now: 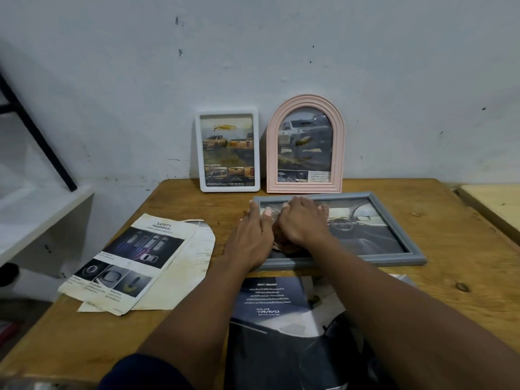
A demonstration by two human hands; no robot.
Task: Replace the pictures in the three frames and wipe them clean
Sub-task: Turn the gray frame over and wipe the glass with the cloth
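A grey picture frame [365,260] lies flat on the wooden table [450,277], with a car-interior picture under its glass. My left hand [250,235] rests at the frame's left edge, fingers straight and thumb on the glass. My right hand [301,220] presses down on the left part of the glass, fingers reaching toward the far rim. Under it is a brownish shape; I cannot tell cloth from reflection. A white frame [228,111] and an arched pink frame [271,153] stand against the wall. Both hold truck pictures, and both have smudged glass.
Stained loose brochure pages [135,260] lie at the table's left. A dark truck brochure [267,305] lies near the front edge, under my arms. A white shelf [42,209] and a slanted black bar [33,130] are at the left. A pale tabletop [495,204] adjoins at the right.
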